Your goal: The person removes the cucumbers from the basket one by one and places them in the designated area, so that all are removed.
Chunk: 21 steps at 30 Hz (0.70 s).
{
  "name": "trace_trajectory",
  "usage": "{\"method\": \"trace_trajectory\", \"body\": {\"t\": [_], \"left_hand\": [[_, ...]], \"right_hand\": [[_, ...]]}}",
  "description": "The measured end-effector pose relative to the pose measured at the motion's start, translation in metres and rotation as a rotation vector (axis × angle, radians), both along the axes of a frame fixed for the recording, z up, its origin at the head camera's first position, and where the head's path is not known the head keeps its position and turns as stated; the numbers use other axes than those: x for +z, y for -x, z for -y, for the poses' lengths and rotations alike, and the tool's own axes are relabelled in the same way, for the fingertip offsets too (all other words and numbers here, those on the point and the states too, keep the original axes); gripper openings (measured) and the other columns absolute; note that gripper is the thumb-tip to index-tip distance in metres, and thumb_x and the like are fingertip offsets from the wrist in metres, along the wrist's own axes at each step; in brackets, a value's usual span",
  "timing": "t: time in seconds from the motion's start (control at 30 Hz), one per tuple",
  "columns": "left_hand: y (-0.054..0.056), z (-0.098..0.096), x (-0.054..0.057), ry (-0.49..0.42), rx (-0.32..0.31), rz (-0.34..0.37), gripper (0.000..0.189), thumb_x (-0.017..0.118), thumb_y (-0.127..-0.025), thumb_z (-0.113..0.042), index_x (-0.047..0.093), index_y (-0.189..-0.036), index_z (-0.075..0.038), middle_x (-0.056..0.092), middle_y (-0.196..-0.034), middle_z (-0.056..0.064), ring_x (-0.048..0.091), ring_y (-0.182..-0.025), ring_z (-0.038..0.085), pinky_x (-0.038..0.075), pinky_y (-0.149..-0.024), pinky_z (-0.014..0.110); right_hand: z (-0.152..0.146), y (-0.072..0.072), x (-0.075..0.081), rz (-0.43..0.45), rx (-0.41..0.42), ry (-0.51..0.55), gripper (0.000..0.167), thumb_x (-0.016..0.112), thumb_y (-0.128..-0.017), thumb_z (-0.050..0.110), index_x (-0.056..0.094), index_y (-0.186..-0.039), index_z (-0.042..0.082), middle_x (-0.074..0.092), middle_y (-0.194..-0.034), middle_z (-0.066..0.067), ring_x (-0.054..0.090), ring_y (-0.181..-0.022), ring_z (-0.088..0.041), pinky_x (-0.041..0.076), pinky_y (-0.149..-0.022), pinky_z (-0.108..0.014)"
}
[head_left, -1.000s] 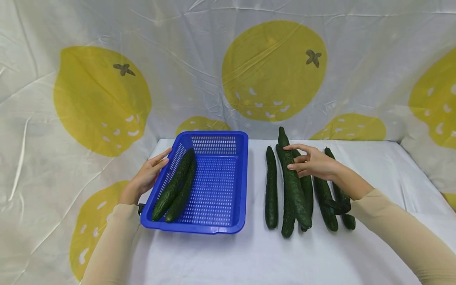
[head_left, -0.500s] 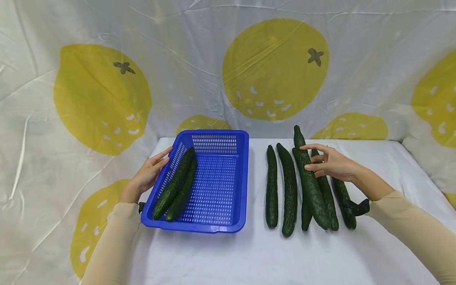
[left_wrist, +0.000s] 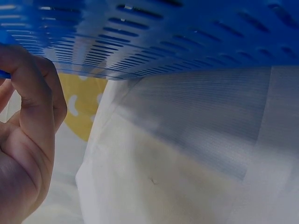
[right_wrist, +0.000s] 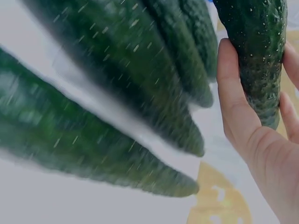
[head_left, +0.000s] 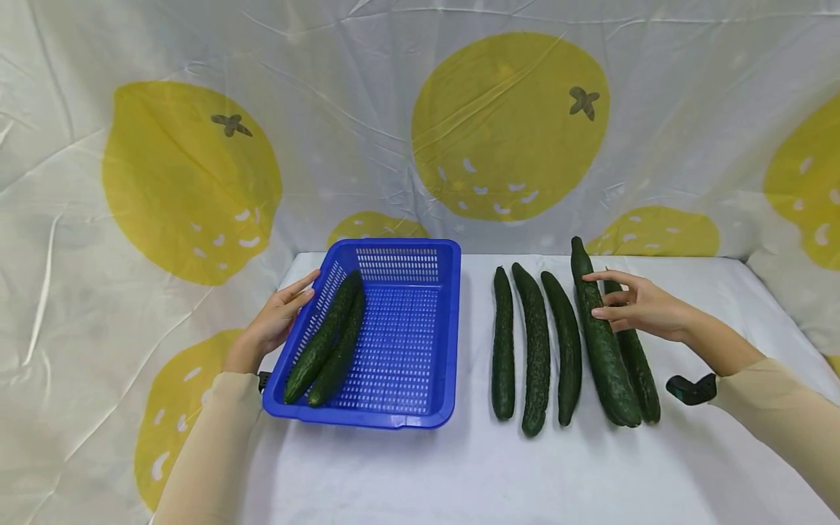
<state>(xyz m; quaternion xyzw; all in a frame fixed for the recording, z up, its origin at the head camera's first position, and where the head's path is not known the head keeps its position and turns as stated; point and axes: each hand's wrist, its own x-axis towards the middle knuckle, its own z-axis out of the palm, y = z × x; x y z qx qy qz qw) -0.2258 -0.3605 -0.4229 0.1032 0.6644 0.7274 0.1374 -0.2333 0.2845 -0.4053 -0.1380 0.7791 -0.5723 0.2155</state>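
Note:
My left hand (head_left: 278, 317) grips the left rim of a blue perforated plastic basket (head_left: 453, 328); in the left wrist view its curled fingers (left_wrist: 39, 100) are at the basket edge. Two dark green cucumbers (head_left: 324, 339) lie side by side along the basket's left wall. At the right, my right hand (head_left: 650, 306) holds a long cucumber (head_left: 600, 350) between thumb and fingers, as the right wrist view also shows. The held cucumber is tilted, above the row on the table. It hides most of one cucumber beneath, and another cucumber (head_left: 639, 364) shows just right of it.
Three cucumbers lie apart between basket and right hand: one nearest the basket (head_left: 503, 343), a middle one (head_left: 534, 343) and a third (head_left: 566, 350). White cloth covers the table (head_left: 492, 474). A lemon-print curtain (head_left: 367, 109) hangs behind and at the sides.
My right hand has moved right with the held cucumber, passing over the row and uncovering the cucumbers to its left. The left hand and basket have stayed in place.

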Motion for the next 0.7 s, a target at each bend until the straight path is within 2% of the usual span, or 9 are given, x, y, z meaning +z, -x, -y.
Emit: {"method": "trace_trajectory", "body": {"t": [0.03,0.17,0.47,0.7], "left_hand": [[0.0,0.0,0.0,0.001,0.001,0.001,0.055,0.038,-0.11,-0.016,0.019,-0.161,-0.014,0.066,-0.122,0.007,0.071,-0.089,0.015,0.059,-0.069,0.028],[-0.001,-0.001,0.001,0.01,0.004,-0.003,0.055,0.039,-0.109,-0.016,0.019,-0.161,-0.014,0.066,-0.123,0.007,0.071,-0.09,0.016,0.059,-0.069,0.029],[0.0,0.0,0.0,0.031,0.023,0.008,0.055,0.039,-0.109,-0.017,0.019,-0.161,-0.014,0.068,-0.117,0.005,0.072,-0.083,0.015,0.059,-0.064,0.028],[0.001,0.001,-0.003,0.04,0.033,0.009,0.055,0.039,-0.11,-0.017,0.019,-0.161,-0.014,0.068,-0.115,0.005,0.071,-0.08,0.014,0.058,-0.061,0.027]], "right_hand": [[-0.003,0.0,-0.001,0.0,-0.004,0.001,0.066,0.067,-0.096,0.004,0.034,-0.153,0.012,0.047,-0.104,-0.018,0.059,-0.086,-0.017,0.057,-0.074,-0.041],[-0.014,-0.001,-0.005,0.005,-0.013,-0.015,0.066,0.067,-0.096,0.005,0.035,-0.153,0.015,0.039,-0.125,-0.021,0.06,-0.094,-0.018,0.057,-0.076,-0.04],[-0.045,-0.001,-0.009,-0.02,-0.039,-0.069,0.067,0.065,-0.097,0.004,0.032,-0.154,0.017,0.028,-0.147,-0.025,0.064,-0.105,-0.012,0.056,-0.083,-0.036],[-0.068,-0.004,-0.017,-0.041,-0.036,-0.085,0.067,0.063,-0.098,0.003,0.031,-0.155,0.019,0.024,-0.149,-0.028,0.064,-0.105,-0.01,0.056,-0.082,-0.035]]}}
